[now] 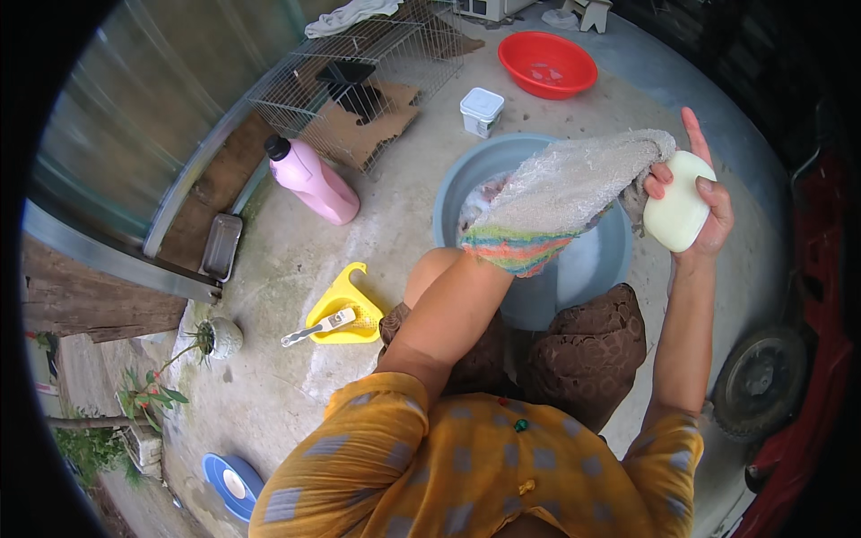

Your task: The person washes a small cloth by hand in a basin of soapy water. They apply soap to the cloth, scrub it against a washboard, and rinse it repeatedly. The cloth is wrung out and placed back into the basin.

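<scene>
My right hand (718,218) grips a pale green bar of soap (678,202), thumb on its face and index finger raised. Gathered behind the soap is one end of a grey knit cloth (578,171), caught at the same hand. The cloth's other end, with green, blue and orange stripes, wraps around my left wrist. My left forearm (444,323) shows, but the left hand is hidden by the cloth. Below them a blue-grey basin (452,168) holds sudsy water and wet laundry (479,205).
A pink bottle (319,185) and a yellow drain basket (343,296) holding a brush (321,326) stand left. Ahead are a lidded white tub (482,111), a red basin (548,42) and a wire cage (430,60). A vehicle wheel (760,383) is at right.
</scene>
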Demonstrator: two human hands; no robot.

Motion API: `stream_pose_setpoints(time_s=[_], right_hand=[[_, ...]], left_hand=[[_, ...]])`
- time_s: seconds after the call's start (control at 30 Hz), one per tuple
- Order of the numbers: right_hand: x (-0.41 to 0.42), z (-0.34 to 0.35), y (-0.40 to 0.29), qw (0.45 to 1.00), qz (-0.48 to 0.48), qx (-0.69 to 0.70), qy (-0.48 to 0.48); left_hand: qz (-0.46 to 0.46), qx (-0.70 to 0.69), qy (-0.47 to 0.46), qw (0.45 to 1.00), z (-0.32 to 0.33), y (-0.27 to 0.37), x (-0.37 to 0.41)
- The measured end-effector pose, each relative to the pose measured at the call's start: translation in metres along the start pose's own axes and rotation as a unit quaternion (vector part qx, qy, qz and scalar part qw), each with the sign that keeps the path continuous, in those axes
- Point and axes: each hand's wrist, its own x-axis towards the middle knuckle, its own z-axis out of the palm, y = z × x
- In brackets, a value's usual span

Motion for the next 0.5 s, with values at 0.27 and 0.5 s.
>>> stream_pose_setpoints(time_s=[0.27,0.5], right_hand=[[0.001,-0.006,0.039,0.813,-0.007,-0.570,0.119],[-0.002,0.045,0.090,0.573,-0.249,-0.757,-0.193]], left_hand=[[0.036,-0.247,0.024,0.968,-0.042,-0.043,0.012],[0.130,-0.157,-0.026,0.979,-0.049,-0.077,-0.001]])
